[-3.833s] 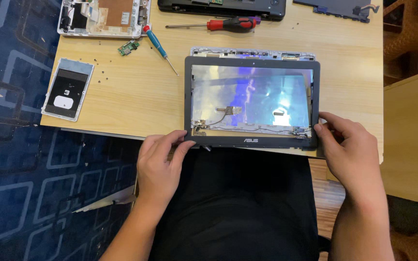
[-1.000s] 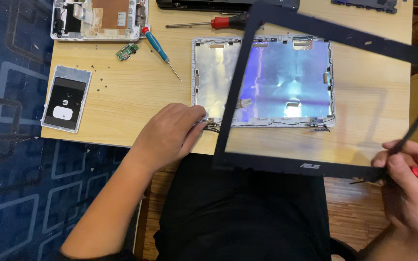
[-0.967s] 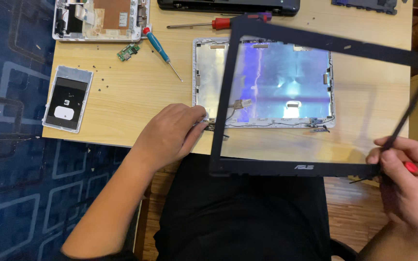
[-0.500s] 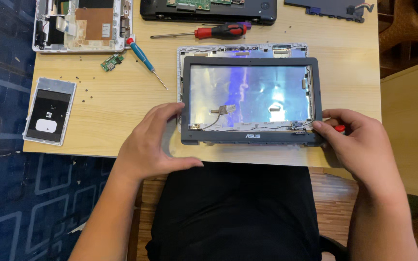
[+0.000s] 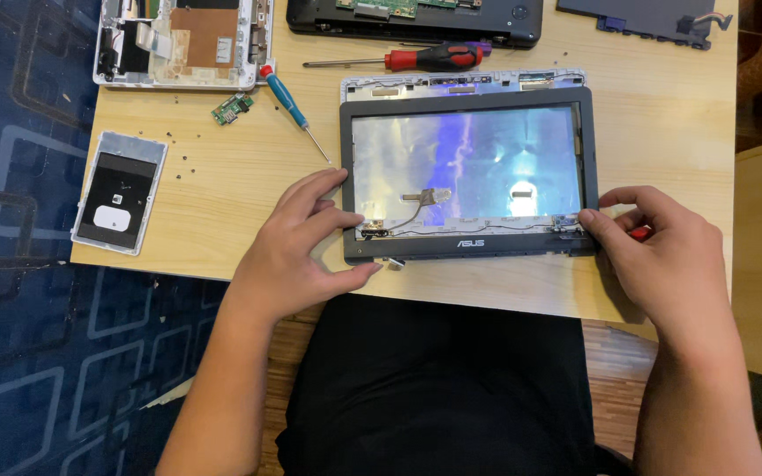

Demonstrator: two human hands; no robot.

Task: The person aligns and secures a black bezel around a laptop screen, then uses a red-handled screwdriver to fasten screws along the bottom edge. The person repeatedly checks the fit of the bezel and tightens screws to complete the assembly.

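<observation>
We see the dark rectangular plastic screen bezel (image 5: 469,242) lying long axis left-to-right between our left hand (image 5: 297,251) and right hand (image 5: 663,256), fingers (image 5: 346,219) pinching its lower corners on the wooden tabletop (image 5: 222,176).

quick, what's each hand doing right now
left hand: gripping the dark bezel frame at its lower left corner
right hand: pinching the frame's lower right corner
</observation>
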